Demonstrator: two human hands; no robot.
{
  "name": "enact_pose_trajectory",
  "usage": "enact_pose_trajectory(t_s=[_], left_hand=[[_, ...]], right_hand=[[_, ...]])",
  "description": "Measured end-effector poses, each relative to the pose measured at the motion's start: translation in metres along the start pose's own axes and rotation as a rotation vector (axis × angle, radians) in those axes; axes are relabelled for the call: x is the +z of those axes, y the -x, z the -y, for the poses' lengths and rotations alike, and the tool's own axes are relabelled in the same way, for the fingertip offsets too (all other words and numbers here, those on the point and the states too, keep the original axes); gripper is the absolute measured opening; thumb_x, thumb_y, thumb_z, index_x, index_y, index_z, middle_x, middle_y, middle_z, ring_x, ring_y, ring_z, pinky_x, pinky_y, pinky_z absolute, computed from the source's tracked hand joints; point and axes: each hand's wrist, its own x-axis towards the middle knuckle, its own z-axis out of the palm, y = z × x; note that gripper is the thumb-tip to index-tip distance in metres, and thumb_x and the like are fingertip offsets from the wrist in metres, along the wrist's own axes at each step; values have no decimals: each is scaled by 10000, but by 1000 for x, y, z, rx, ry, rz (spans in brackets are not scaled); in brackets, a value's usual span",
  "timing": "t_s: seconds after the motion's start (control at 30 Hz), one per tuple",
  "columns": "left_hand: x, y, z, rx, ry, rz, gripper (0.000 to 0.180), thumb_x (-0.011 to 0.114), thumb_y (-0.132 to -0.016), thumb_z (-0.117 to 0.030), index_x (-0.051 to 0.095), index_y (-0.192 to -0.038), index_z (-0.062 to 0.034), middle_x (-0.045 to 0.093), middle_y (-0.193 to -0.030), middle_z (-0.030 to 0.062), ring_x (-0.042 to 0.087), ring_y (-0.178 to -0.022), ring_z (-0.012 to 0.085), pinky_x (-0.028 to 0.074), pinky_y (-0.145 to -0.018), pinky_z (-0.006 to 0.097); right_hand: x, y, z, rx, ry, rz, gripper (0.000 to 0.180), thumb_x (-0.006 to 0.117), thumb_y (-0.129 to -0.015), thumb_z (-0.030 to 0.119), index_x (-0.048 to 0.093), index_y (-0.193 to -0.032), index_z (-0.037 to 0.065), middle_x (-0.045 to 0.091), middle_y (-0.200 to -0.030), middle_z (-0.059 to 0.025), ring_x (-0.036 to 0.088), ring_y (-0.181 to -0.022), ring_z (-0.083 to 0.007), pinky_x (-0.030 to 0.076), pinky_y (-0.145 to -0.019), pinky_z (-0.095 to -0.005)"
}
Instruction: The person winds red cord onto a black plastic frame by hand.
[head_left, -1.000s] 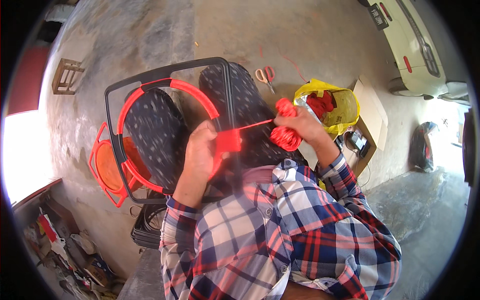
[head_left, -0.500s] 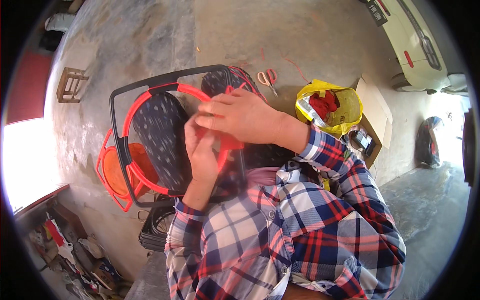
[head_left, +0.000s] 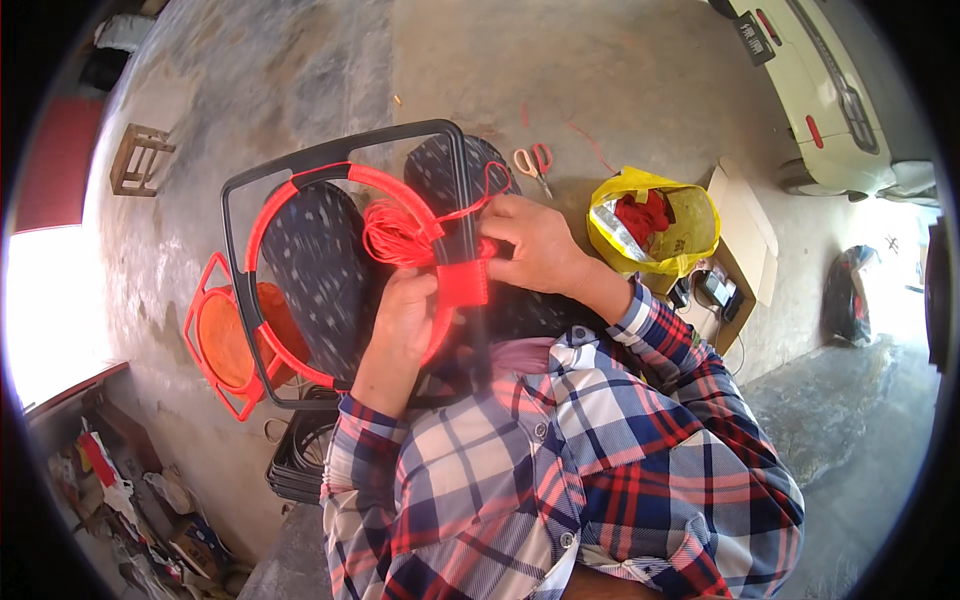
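Note:
A black square frame (head_left: pixel 232 295) with a round inner hoop, partly wrapped in red cord, rests over my lap. A looped bundle of red cord (head_left: pixel 392 232) lies across the frame's right bar, its loops spreading inside the hoop. My left hand (head_left: pixel 403 305) is closed at the hoop's right side, beside the tightly wound red block (head_left: pixel 462 284); its fingertips are partly hidden. Outside the bar, my right hand (head_left: pixel 530 243) pinches the end of the cord bundle between thumb and fingers. A thin cord strand arcs above that hand.
Scissors (head_left: pixel 534 168) lie on the concrete floor beyond my knees. A yellow bag (head_left: pixel 705 225) with red cord inside stands at right, beside an open cardboard box (head_left: pixel 757 235). A red-framed orange piece (head_left: pixel 222 340) and stacked black frames (head_left: pixel 292 455) are at left.
My hands have moved apart; the right one shifted right and down to the frame's outer side. The cord bundle, covered before, now shows across the bar.

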Motion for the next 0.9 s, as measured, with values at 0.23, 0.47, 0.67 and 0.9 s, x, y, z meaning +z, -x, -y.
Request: enact_pose_trajectory(t_s=[0.23, 0.47, 0.67, 0.9], left_hand=[[6, 1, -1, 56, 76, 39, 298, 480, -866, -14, 530, -1151, 52, 647, -1028, 134, 659, -916, 204, 543, -851, 342], [34, 5, -3, 66, 36, -2, 281, 478, -903, -37, 508, -1170, 48, 644, -1047, 131, 658, -951, 208, 541, -875, 356], [41, 6, -10, 54, 37, 2, 279, 467, -921, -38, 501, -1185, 49, 643, -1068, 138, 665, -952, 214, 561, -840, 358], [33, 7, -10, 163, 23, -5, 295, 482, -928, -49, 521, -1205, 43, 651, -1066, 121, 666, -940, 193, 565, -827, 342]], right_hand=[[-50, 42, -54, 298, -1329, -245, 261, 648, -711, 142, 630, -932, 5, 571, -1185, -116, 537, -1076, -213, 413, -943, -313], [-77, 51, -36, 198, -1651, -71, 380, 707, -719, 198, 563, -1027, 26, 623, -1125, -224, 615, -1025, -307, 449, -952, -425], [-64, 20, -12, 45, -1908, 213, 358, 653, -755, 290, 550, -991, 41, 654, -938, -184, 642, -937, -315, 477, -916, -492], [-129, 18, -32, 294, -1581, -626, 348, 642, -817, 303, 560, -993, 15, 647, -917, -135, 640, -751, -252, 522, -790, -450]])
